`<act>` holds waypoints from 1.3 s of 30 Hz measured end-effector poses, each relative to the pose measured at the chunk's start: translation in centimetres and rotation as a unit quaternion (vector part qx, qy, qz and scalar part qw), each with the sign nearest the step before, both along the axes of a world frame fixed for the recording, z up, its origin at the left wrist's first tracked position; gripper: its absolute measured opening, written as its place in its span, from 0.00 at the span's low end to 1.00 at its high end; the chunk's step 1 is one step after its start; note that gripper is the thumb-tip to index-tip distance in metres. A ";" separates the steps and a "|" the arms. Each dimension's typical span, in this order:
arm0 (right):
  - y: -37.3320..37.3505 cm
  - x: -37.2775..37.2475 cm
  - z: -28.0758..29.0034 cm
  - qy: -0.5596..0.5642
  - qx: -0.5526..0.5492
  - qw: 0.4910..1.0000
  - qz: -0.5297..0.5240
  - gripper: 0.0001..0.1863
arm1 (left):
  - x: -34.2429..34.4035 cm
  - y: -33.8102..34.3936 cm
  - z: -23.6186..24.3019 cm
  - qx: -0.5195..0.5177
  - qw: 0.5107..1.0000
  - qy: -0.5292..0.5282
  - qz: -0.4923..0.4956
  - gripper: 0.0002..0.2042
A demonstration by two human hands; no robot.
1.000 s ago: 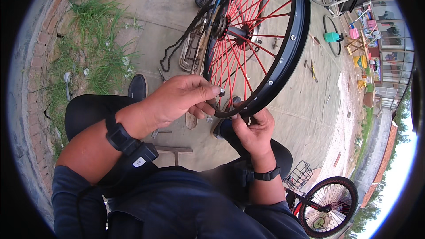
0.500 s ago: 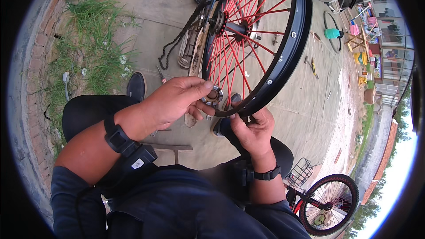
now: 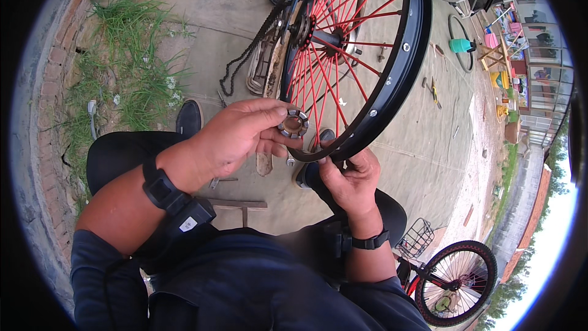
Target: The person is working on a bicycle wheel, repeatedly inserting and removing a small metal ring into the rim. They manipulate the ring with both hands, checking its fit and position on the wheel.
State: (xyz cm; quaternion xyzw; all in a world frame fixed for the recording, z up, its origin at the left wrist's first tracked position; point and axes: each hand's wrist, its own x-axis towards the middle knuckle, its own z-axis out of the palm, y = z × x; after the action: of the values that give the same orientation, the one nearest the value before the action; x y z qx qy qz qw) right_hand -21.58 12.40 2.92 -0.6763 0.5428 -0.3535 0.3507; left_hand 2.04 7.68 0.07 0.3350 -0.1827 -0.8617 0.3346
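Note:
A bicycle wheel with a black rim (image 3: 386, 92) and red spokes (image 3: 334, 83) stands before me, without a tyre on its rim. My left hand (image 3: 236, 135) pinches a round, notched metal spoke wrench (image 3: 294, 124) between thumb and fingers, beside the near end of the spokes. The wrench's ring shape faces me, and I cannot tell whether it touches a spoke. At the rim's near edge, my right hand (image 3: 352, 184) has its thumb and fingers closed on the rim; some of those fingers are hidden behind it.
A loose chain (image 3: 236, 64) hangs left of the wheel. Pliers (image 3: 435, 94) and other tools lie on the paved ground to the right. Another bicycle's wheel (image 3: 456, 283) is at lower right. Grass (image 3: 138, 55) grows along the left, by a brick edge. A teal container (image 3: 460, 46) stands farther off.
My left hand has turned the spoke wrench so its round face shows more fully, with the fingers stretched further beneath it. The right hand and wheel have hardly moved.

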 end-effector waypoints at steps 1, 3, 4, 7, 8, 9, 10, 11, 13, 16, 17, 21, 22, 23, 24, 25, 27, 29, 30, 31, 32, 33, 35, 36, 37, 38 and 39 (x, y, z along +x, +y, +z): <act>0.0 0.0 -0.1 0.001 -0.001 1.000 0.001 0.12 | 0.1 -0.1 0.1 -0.001 1.000 0.004 0.001 0.17; 0.0 0.0 0.0 0.001 -0.001 1.000 0.003 0.12 | 0.3 -0.2 0.4 -0.003 1.000 0.013 0.003 0.17; 0.0 0.0 0.1 -0.001 -0.001 1.000 0.004 0.12 | 0.4 -0.2 0.5 -0.006 1.000 0.011 0.002 0.17; 0.0 0.1 0.0 -0.015 0.008 1.000 0.000 0.12 | 0.6 -0.4 0.8 -0.013 1.000 0.001 0.001 0.17; 0.0 0.1 0.0 -0.021 0.013 1.000 -0.002 0.12 | 0.5 -0.5 1.0 -0.015 1.000 -0.007 0.002 0.17; 0.0 0.1 -0.1 -0.019 0.013 1.000 -0.003 0.12 | 0.5 -0.5 1.1 -0.016 1.000 -0.014 0.004 0.18; 0.0 0.1 -0.1 -0.015 0.013 1.000 -0.003 0.12 | 0.5 -0.5 1.2 -0.018 1.000 -0.017 0.003 0.17; 0.0 0.0 -0.1 -0.012 0.013 1.000 -0.004 0.12 | 0.5 -0.5 1.2 -0.019 1.000 -0.019 0.002 0.17; 0.0 0.2 -0.1 -0.028 0.016 0.999 -0.007 0.12 | 0.5 -0.6 1.2 -0.021 1.000 -0.022 0.001 0.17; 0.0 0.3 0.0 -0.032 0.016 0.999 -0.009 0.12 | 0.5 -0.5 0.9 -0.021 1.000 -0.022 -0.001 0.16; 0.0 0.3 0.1 -0.026 0.015 1.000 -0.008 0.11 | 0.5 -0.5 0.9 -0.021 1.000 -0.022 -0.001 0.16; -0.1 0.2 0.2 -0.001 0.007 1.000 -0.004 0.11 | 0.6 -0.6 0.6 -0.022 1.000 -0.022 -0.002 0.16; -0.1 0.2 0.2 0.002 0.005 1.000 -0.003 0.11 | 0.6 -0.6 0.6 -0.024 0.999 -0.022 -0.003 0.16; -0.2 0.2 0.3 0.004 0.003 1.000 -0.001 0.11 | 0.6 -0.6 0.5 -0.026 0.999 -0.023 -0.004 0.16; -0.2 0.2 0.3 0.004 0.002 1.000 -0.001 0.12 | 0.6 -0.6 0.5 -0.027 0.999 -0.023 -0.006 0.15; -0.1 0.1 0.2 0.004 0.002 1.000 -0.001 0.12 | 0.6 -0.6 0.6 -0.032 0.999 -0.023 -0.003 0.15; -0.1 0.1 0.1 0.003 0.005 1.000 -0.001 0.12 | 0.5 -0.6 0.7 -0.040 0.999 -0.023 0.001 0.15; 0.0 0.0 0.1 0.003 0.010 1.000 -0.001 0.13 | 0.5 -0.5 0.7 -0.056 0.998 -0.020 0.005 0.14; 0.0 0.0 0.0 0.000 0.009 1.000 0.000 0.13 | 0.5 -0.5 0.6 -0.064 0.998 -0.018 0.006 0.14; 0.0 0.0 0.0 -0.003 0.008 1.000 0.000 0.13 | 0.5 -0.5 0.5 -0.070 0.997 -0.014 0.005 0.14; -0.1 0.0 -0.1 -0.006 0.007 1.000 0.000 0.13 | 0.5 -0.5 0.3 -0.075 0.997 -0.009 0.005 0.14; -0.1 0.0 -0.1 -0.004 0.007 1.000 0.001 0.13 | 0.5 -0.5 0.2 -0.081 0.997 -0.004 0.004 0.13; 0.0 -0.1 -0.1 -0.003 0.005 1.000 0.003 0.13 | 0.6 -0.5 0.2 -0.079 0.997 -0.006 0.000 0.13; 0.0 -0.1 -0.2 -0.004 0.004 1.000 0.003 0.13 | 0.7 -0.5 0.2 -0.078 0.997 -0.008 -0.002 0.13; 0.0 0.0 -0.2 -0.007 0.003 1.000 0.002 0.13 | 0.6 -0.6 0.3 -0.100 0.993 -0.062 -0.021 0.13; 0.0 0.0 -0.2 -0.009 0.002 1.000 0.001 0.13 | 0.6 -0.8 0.4 -0.121 0.985 -0.115 -0.040 0.13; -0.1 0.0 -0.1 -0.007 0.000 1.000 -0.001 0.13 | 0.5 -0.9 0.6 -0.143 0.974 -0.169 -0.058 0.13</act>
State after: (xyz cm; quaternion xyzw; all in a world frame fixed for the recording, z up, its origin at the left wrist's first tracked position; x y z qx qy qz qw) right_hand -21.56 12.35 2.79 -0.6736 0.5405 -0.3588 0.3540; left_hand 2.50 6.82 0.67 0.4134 -0.3767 -0.7757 0.2925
